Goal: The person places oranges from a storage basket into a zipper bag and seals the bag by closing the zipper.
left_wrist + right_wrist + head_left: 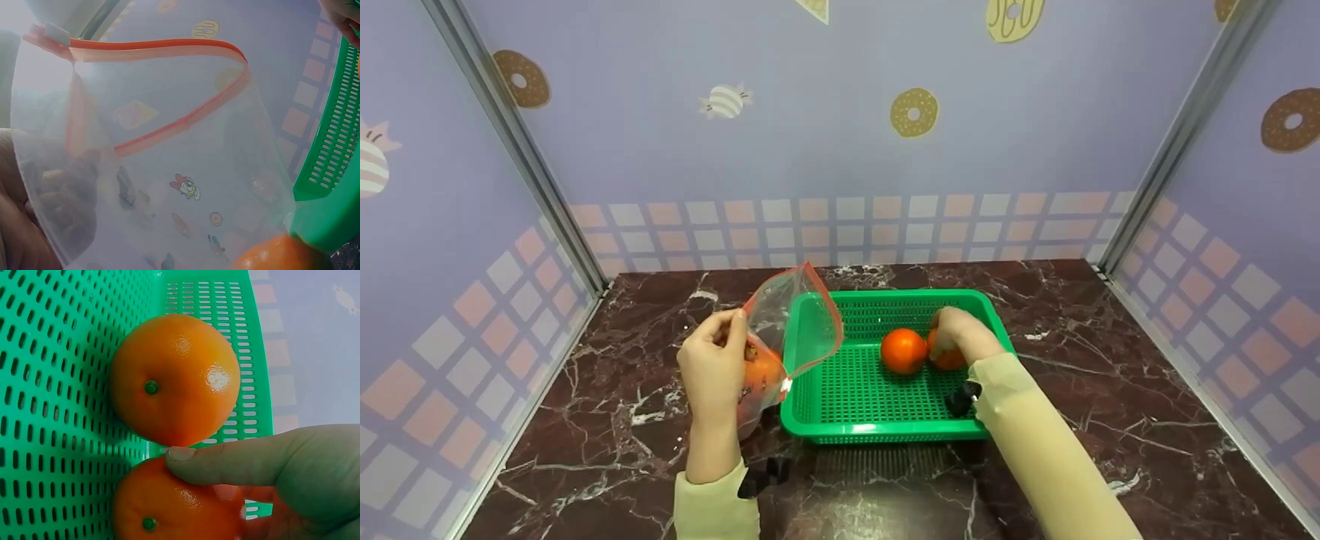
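Note:
My left hand [716,375] pinches the edge of a clear zip bag [816,322] with a red-orange zip strip. The bag's mouth gapes toward the green basket [885,430], and an orange [762,375] sits low inside. In the left wrist view, small cartoon prints show on the bag [185,135]. My right hand [964,334] reaches into the basket and grips an orange [169,506]. Its thumb lies over the top in the right wrist view, while the other fingers are mostly hidden behind the fruit. Another orange [174,377] lies right beside it on the basket floor.
The basket stands on a dark red marbled tabletop [622,450], its left rim against or under the bag. Patterned lilac wall panels [840,150] enclose the back and both sides. Black straps [765,477] circle the wrists over pale sleeves.

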A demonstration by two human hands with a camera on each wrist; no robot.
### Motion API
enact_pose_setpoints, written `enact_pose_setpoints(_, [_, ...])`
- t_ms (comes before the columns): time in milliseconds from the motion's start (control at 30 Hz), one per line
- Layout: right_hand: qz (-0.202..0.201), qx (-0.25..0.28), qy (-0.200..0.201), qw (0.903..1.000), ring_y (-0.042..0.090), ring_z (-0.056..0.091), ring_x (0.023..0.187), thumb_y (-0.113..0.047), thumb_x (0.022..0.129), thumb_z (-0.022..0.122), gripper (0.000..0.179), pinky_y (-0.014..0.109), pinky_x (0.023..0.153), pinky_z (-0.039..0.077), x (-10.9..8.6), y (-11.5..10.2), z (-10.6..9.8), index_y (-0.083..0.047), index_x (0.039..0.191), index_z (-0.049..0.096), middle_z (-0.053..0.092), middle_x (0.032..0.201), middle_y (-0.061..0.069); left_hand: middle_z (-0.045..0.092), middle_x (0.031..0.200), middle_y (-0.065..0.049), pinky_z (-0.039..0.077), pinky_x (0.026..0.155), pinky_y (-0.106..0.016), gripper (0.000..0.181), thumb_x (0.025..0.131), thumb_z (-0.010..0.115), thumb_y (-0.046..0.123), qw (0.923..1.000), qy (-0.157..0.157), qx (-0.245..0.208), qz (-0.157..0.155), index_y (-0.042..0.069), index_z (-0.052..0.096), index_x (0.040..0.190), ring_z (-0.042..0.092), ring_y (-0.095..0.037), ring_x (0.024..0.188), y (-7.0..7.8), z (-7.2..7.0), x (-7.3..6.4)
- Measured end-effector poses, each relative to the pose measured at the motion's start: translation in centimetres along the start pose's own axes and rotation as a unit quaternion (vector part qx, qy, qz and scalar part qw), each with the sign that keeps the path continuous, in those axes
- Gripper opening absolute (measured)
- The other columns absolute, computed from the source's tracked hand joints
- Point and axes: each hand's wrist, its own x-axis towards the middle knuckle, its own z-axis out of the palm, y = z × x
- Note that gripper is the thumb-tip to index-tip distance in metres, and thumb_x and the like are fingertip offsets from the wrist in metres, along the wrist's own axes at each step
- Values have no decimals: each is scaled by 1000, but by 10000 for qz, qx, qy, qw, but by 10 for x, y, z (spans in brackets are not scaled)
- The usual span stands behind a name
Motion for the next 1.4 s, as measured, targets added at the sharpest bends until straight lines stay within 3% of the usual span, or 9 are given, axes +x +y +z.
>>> enact_pose_setpoints(600, [163,70,10,9998,36,62,117,-9,76,82,63,49,103,54,-7,-1,-7,3,134,61,64,134,24,69,65,-13,43,46,-15,19,100,68,15,9999,-72,-84,-110,0,79,96,56,0,48,2,0,0])
enact_pose_setpoints(1133, [119,243,29,9996,39,59,122,-8,77,78,67,50,102,53,-10,-2,-14,2,140,57,59,139,26,68,65,-13,41,47,-15,19,100,67,14,9999,-54,-106,-44,0,79,96,54,0,48,0,0,0])
enact_pose_setpoints(1400, [78,514,53,9986,42,59,124,-12,83,80,68,51,100,54,-14,-1,-19,1,145,54,56,142,28,69,66,-14,44,47,-15,19,101,67,13,9999,-98,-141,-8,-1,78,96,55,1,48,0,0,-1])
